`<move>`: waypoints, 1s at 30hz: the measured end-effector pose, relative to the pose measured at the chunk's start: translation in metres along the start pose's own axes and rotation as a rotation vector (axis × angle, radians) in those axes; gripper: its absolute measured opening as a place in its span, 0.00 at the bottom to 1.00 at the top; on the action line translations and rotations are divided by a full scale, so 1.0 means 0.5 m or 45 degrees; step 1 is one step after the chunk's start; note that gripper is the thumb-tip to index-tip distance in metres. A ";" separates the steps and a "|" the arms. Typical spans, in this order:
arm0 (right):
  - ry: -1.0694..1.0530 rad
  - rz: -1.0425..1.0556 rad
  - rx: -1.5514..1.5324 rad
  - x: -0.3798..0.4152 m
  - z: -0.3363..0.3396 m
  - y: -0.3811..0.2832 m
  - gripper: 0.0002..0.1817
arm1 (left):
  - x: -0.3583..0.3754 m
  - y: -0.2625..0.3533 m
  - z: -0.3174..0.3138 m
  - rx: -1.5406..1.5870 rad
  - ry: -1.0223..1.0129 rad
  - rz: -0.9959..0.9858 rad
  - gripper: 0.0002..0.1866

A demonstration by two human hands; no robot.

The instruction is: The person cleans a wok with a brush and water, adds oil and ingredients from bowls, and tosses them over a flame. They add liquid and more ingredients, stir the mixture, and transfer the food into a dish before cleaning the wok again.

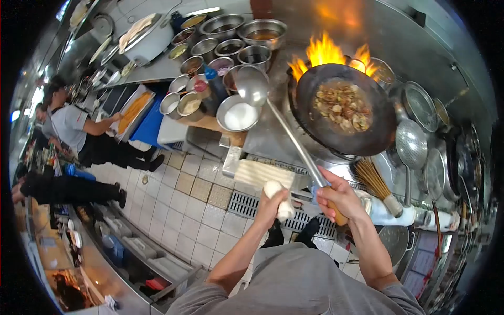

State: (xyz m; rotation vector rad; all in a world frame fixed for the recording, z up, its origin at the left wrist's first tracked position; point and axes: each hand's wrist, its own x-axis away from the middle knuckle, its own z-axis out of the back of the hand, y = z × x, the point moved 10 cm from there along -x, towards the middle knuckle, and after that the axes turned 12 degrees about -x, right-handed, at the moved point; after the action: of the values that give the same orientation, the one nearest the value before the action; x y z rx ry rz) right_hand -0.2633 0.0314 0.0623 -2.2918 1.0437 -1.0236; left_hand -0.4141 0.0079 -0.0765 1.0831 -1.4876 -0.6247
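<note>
My right hand [341,197] is wrapped round the wooden handle of a long metal ladle [252,85]. The ladle's bowl is raised over the seasoning pots, near a metal bowl of white granules [237,114]. In my left hand [270,209] is a bunched white cloth [278,197], held low in front of my body. Beyond my right hand a black wok [310,113] sits tilted on the stove, with clams [344,106] inside. Tall flames [325,52] rise at the wok's far rim. Neither hand touches the wok.
A bamboo brush [375,178] and a perforated skimmer [411,144] lie right of the wok. Several sauce pots [229,48] crowd the left counter. A drain grate [247,206] crosses the tiled floor. Co-workers [73,126] stand at the left near a tray of orange food [135,111].
</note>
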 end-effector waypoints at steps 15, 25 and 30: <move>0.051 -0.074 0.455 -0.116 -0.060 0.036 0.37 | 0.040 -0.005 0.128 0.007 0.207 -0.072 0.19; -0.148 -0.389 -0.581 -0.085 -0.058 0.071 0.26 | 0.028 -0.010 0.119 0.050 0.190 -0.049 0.21; -0.431 -0.316 -1.185 -0.011 -0.021 0.053 0.20 | 0.023 -0.008 0.092 0.168 0.101 0.077 0.18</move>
State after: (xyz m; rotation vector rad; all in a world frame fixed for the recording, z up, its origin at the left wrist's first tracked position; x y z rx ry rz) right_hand -0.2859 0.0180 0.0500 -3.2331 1.2678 -0.1597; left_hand -0.4565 -0.0126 -0.0846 1.1459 -1.5032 -0.4413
